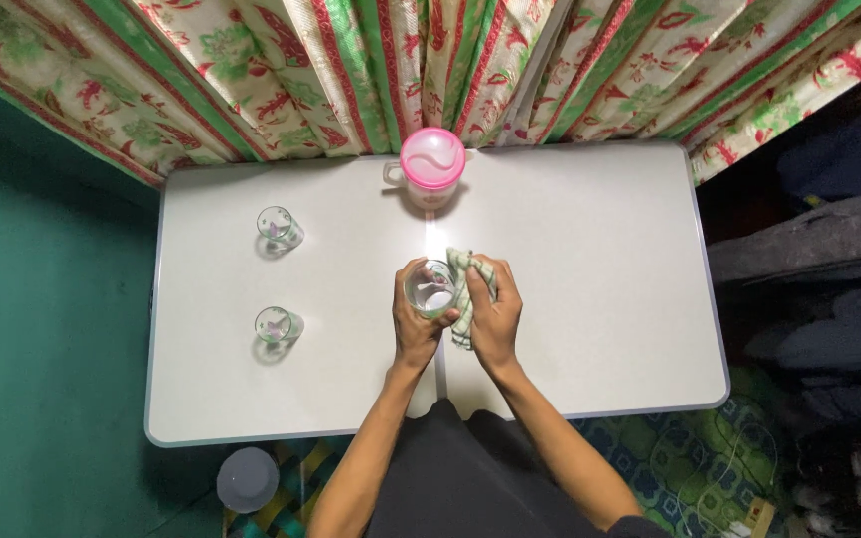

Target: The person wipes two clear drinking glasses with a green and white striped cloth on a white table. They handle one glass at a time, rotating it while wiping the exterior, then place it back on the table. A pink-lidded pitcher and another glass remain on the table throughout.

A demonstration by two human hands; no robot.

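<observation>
We grip a clear drinking glass [430, 289] above mid-table, left hand [417, 321] wrapped round it to steady it | right hand [494, 317] closed on a checked cloth [465, 289] pressed to its side | two glasses [277, 225] [273, 324] stand apart left | pink-lidded jug [431, 164] behind, white table [600, 299].

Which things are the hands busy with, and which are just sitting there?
In use: left hand holding a clear glass; right hand pressing a checked cloth against it.

Lying about: two small glasses, pink-lidded jug, white table, grey round lid on the floor.
</observation>
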